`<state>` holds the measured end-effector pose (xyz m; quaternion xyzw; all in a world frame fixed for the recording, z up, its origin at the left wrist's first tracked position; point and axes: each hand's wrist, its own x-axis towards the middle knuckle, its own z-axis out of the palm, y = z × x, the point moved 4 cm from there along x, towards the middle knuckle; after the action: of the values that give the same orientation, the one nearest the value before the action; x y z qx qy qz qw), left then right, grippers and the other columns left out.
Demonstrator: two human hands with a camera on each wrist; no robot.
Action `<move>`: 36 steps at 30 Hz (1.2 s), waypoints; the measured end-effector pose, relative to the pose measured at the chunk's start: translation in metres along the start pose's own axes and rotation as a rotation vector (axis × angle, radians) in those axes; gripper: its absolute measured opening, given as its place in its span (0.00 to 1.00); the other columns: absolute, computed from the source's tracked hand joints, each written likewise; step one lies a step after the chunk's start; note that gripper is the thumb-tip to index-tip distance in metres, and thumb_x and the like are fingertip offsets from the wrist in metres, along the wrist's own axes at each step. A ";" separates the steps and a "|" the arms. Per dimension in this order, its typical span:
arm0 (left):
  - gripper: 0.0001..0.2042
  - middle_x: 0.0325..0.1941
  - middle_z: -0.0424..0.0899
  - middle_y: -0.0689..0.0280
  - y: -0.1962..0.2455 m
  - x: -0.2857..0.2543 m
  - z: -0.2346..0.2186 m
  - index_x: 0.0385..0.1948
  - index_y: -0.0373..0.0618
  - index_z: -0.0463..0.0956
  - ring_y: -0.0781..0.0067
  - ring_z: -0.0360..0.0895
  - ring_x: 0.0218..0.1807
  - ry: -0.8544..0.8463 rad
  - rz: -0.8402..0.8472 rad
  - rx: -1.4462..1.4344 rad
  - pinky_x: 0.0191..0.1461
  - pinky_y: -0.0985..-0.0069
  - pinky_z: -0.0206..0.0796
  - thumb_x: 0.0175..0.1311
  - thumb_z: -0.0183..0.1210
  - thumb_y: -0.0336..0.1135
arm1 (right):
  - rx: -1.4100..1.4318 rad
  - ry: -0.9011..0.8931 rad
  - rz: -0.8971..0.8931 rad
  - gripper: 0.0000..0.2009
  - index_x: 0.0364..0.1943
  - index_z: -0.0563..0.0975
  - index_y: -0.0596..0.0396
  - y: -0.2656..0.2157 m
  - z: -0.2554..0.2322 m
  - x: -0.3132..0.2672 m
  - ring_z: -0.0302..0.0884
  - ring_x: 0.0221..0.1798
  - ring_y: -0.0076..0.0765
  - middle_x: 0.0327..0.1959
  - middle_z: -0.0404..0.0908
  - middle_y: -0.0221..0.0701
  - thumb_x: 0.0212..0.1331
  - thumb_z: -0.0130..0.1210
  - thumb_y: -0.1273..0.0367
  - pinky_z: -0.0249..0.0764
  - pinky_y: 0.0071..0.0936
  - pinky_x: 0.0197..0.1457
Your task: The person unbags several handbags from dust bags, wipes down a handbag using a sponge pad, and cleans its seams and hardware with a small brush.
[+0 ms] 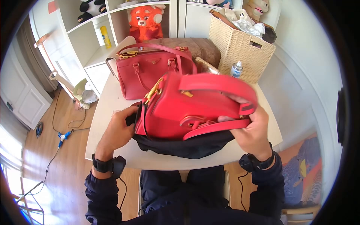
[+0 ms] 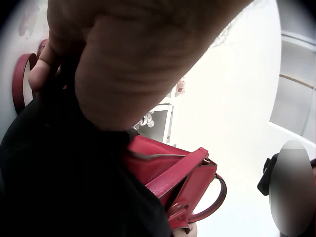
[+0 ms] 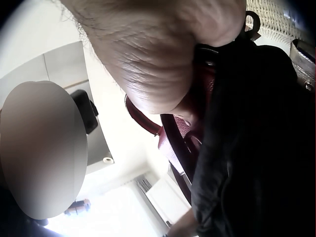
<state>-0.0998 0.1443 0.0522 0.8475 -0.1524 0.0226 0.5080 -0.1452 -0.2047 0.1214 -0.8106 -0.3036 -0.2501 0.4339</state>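
Dark trousers [image 1: 176,187] are seen at the bottom of the head view. Mid-frame, a tilted red handbag [image 1: 210,101] is partly surrounded by a black cloth bag [image 1: 180,148]. Its handles [image 1: 221,84] are gripped at right by the right hand [image 1: 253,129]; the cloth's rim is held at left by the left hand's [image 1: 120,129] curled fingers. Snagging could be caused by the gold zip [image 1: 153,93] catching slack fabric.

In the left wrist view, the lower left is filled by cloth; most fingertips are hidden.

In the right wrist view, the handbag is glimpsed mid-frame beside the cloth; were the handles released, slipping might follow.
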 end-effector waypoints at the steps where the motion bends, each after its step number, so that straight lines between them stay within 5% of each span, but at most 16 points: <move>1: 0.22 0.40 0.91 0.57 0.003 -0.002 0.001 0.58 0.31 0.83 0.75 0.83 0.45 0.028 0.038 -0.005 0.53 0.70 0.79 0.61 0.57 0.16 | -0.001 -0.003 0.002 0.27 0.65 0.79 0.62 -0.001 0.000 0.001 0.89 0.54 0.30 0.53 0.89 0.37 0.61 0.73 0.81 0.83 0.30 0.57; 4: 0.22 0.42 0.92 0.53 -0.002 -0.003 0.003 0.57 0.31 0.84 0.71 0.86 0.43 -0.014 0.016 0.058 0.52 0.69 0.78 0.59 0.56 0.16 | 0.293 0.124 0.194 0.27 0.66 0.77 0.66 -0.001 -0.008 0.002 0.85 0.60 0.28 0.59 0.85 0.36 0.62 0.71 0.82 0.81 0.30 0.66; 9: 0.22 0.42 0.92 0.47 -0.013 -0.012 0.014 0.54 0.33 0.86 0.59 0.89 0.43 -0.208 -0.130 0.208 0.51 0.67 0.78 0.55 0.54 0.18 | 0.569 0.401 0.185 0.27 0.70 0.73 0.68 0.007 -0.024 0.016 0.83 0.64 0.30 0.63 0.84 0.39 0.66 0.64 0.83 0.77 0.31 0.71; 12: 0.19 0.38 0.92 0.53 -0.046 -0.025 -0.001 0.50 0.32 0.87 0.66 0.88 0.43 -0.115 -0.122 0.090 0.50 0.69 0.78 0.57 0.55 0.19 | 0.761 0.551 0.219 0.25 0.71 0.73 0.66 0.018 -0.045 0.023 0.83 0.64 0.34 0.63 0.84 0.40 0.72 0.61 0.77 0.76 0.34 0.72; 16: 0.11 0.32 0.86 0.71 -0.071 -0.052 -0.049 0.37 0.34 0.87 0.83 0.80 0.38 0.078 -0.200 -0.046 0.41 0.81 0.70 0.58 0.56 0.18 | 0.670 0.598 0.208 0.23 0.74 0.70 0.66 0.031 -0.072 0.032 0.82 0.68 0.35 0.67 0.83 0.40 0.76 0.52 0.77 0.77 0.36 0.73; 19: 0.07 0.33 0.85 0.74 -0.039 -0.077 -0.076 0.32 0.38 0.85 0.86 0.78 0.37 0.302 -0.161 -0.216 0.40 0.85 0.66 0.61 0.58 0.17 | 0.551 0.545 0.207 0.23 0.73 0.70 0.66 0.038 -0.083 0.034 0.83 0.67 0.35 0.67 0.83 0.40 0.76 0.51 0.78 0.78 0.34 0.72; 20: 0.06 0.34 0.85 0.74 -0.035 -0.085 -0.084 0.34 0.39 0.85 0.86 0.78 0.37 0.358 -0.198 -0.326 0.42 0.86 0.66 0.64 0.60 0.18 | 0.614 0.579 0.177 0.22 0.68 0.77 0.65 0.039 -0.082 0.036 0.87 0.58 0.32 0.58 0.88 0.38 0.70 0.62 0.79 0.80 0.29 0.65; 23: 0.04 0.40 0.88 0.70 -0.031 -0.099 -0.112 0.39 0.39 0.83 0.84 0.82 0.40 0.509 -0.078 -0.476 0.46 0.85 0.72 0.71 0.61 0.20 | 0.432 0.504 0.165 0.22 0.67 0.78 0.65 0.040 -0.075 0.039 0.86 0.58 0.29 0.57 0.88 0.37 0.70 0.65 0.78 0.79 0.28 0.65; 28: 0.04 0.43 0.90 0.67 -0.015 -0.117 -0.150 0.40 0.38 0.82 0.80 0.85 0.43 0.712 0.071 -0.425 0.52 0.82 0.77 0.75 0.59 0.21 | 0.068 0.403 0.045 0.23 0.67 0.79 0.65 0.026 -0.053 0.049 0.85 0.59 0.27 0.58 0.88 0.37 0.70 0.69 0.75 0.80 0.26 0.65; 36: 0.06 0.47 0.90 0.62 -0.008 -0.152 -0.196 0.47 0.36 0.84 0.75 0.88 0.48 1.008 0.246 -0.371 0.58 0.78 0.81 0.79 0.58 0.26 | 0.054 0.246 0.086 0.25 0.68 0.78 0.64 0.032 -0.026 0.049 0.85 0.60 0.28 0.60 0.87 0.37 0.68 0.71 0.74 0.81 0.27 0.65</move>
<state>-0.2191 0.3539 0.1103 0.6039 0.0103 0.4577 0.6524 -0.0918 -0.2277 0.1496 -0.7742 -0.2198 -0.3203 0.4997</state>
